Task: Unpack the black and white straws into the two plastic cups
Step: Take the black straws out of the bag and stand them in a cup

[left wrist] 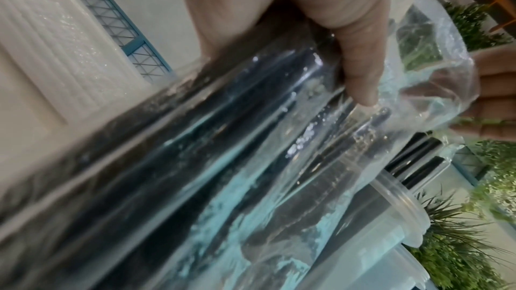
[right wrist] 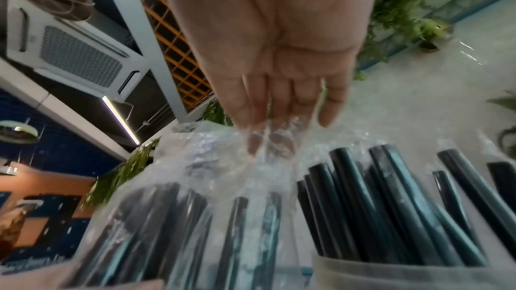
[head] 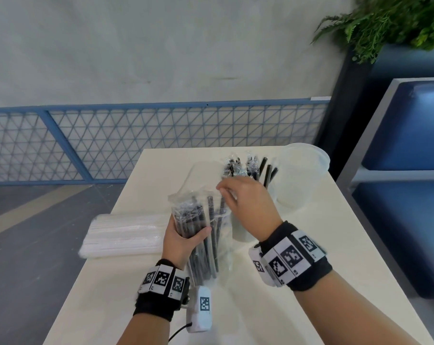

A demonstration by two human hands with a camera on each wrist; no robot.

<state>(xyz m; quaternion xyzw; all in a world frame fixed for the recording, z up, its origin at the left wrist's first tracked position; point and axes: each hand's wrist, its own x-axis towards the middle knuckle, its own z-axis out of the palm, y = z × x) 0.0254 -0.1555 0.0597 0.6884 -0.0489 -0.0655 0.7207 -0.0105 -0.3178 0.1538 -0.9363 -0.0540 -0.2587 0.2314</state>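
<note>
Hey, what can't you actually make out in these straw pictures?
- Head view: the right hand covers most of the nearer cup.
- Left wrist view: motion blur smears the bag of black straws; no count possible.
- Right wrist view: crinkled plastic hides the fingertips, so any pinch is unclear.

The left hand is curled round a bag of black straws, thumb across its front, forearm reaching up from below. The right hand is raised over the bag's open top, fingers straight, fingertips at the plastic.
</note>
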